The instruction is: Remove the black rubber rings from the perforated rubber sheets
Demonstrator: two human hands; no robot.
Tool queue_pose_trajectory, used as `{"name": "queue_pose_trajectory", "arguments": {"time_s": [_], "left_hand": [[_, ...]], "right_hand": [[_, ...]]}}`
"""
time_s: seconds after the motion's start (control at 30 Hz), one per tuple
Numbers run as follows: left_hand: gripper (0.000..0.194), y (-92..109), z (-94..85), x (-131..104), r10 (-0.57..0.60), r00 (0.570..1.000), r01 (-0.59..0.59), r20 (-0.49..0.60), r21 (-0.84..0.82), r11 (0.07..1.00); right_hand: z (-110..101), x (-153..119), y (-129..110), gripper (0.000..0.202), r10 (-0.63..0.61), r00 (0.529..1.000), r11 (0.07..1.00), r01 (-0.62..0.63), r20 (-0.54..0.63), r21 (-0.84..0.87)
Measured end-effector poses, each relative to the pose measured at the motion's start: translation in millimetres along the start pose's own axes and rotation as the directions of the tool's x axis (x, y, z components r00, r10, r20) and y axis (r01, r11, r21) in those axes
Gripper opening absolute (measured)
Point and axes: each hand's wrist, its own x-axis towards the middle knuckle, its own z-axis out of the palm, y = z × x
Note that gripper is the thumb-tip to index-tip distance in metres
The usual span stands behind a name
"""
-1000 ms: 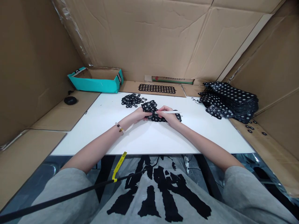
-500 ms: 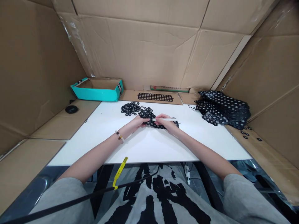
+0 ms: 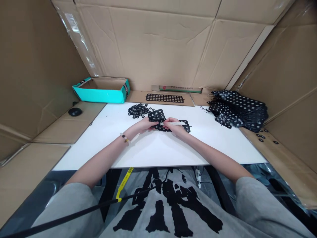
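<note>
A black sheet full of round holes point(image 3: 157, 115) is bent up over the white table, and my left hand point(image 3: 147, 124) grips its left part between thumb and fingers. My right hand point(image 3: 173, 126) is closed round a slim white pen-like stick point(image 3: 178, 123). The stick's tip meets the sheet close to my left thumb. The sheet's right end lies on the table beyond my right hand. Just behind my left hand is a heap of small black rings point(image 3: 137, 110).
A turquoise box point(image 3: 99, 96) stands at the back left, near a round black lid-like piece point(image 3: 75, 112). Another perforated sheet point(image 3: 164, 98) lies flat on cardboard at the back. Stacked perforated sheets point(image 3: 247, 109) fill the right side. Cardboard walls point(image 3: 153, 43) enclose the white table point(image 3: 158, 153).
The left part of the sheet now stands more upright and spread in my left hand. Both hands keep their holds. The whole view has shifted slightly.
</note>
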Motion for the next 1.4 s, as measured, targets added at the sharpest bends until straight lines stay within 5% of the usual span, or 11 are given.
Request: {"name": "queue_pose_trajectory", "arguments": {"time_s": [0.13, 0.5, 0.8, 1.03, 1.13, 1.23, 1.4], "left_hand": [[0.030, 5.7, -6.7, -2.8, 0.018, 0.998, -0.025, 0.066, 0.106, 0.994], [0.033, 3.8, -2.9, -1.5, -0.028, 0.999, 0.031, 0.026, -0.116, 0.993], [0.035, -5.2, -2.8, 4.7, -0.068, 0.998, 0.065, -0.006, -0.243, 0.968], [0.032, -2.6, -5.0, 4.8, -0.080, 0.996, 0.086, 0.033, -0.222, 0.971], [0.032, 2.5, -8.0, 1.1, -0.065, 0.994, 0.080, 0.088, -0.181, 0.980], [0.038, 6.4, -12.6, 0.2, -0.005, 0.985, 0.021, 0.173, -0.094, 0.995], [0.055, 2.5, -7.4, 6.6, 0.206, 0.971, -0.222, 0.119, 0.131, 0.966]], "right_hand": [[-7.3, 3.3, -2.7, 0.011, 0.058, 0.996, 0.990, -0.066, 0.060, 0.129], [-7.9, 2.1, -0.9, 0.013, 0.019, 0.994, 0.999, -0.023, 0.110, 0.035], [1.2, -4.1, 5.9, 0.012, -0.175, 0.984, 0.929, 0.179, 0.043, -0.323], [5.9, -1.6, 7.2, 0.013, -0.184, 0.983, 0.897, 0.171, 0.007, -0.407], [3.4, 0.1, 6.4, 0.013, -0.130, 0.991, 0.944, 0.133, 0.030, -0.303], [-5.3, 4.5, 5.5, 0.013, -0.008, 0.997, 1.000, 0.009, 0.073, -0.015], [-20.4, 15.4, 4.1, 0.010, 0.198, 0.980, 0.859, -0.187, 0.027, 0.476]]}}
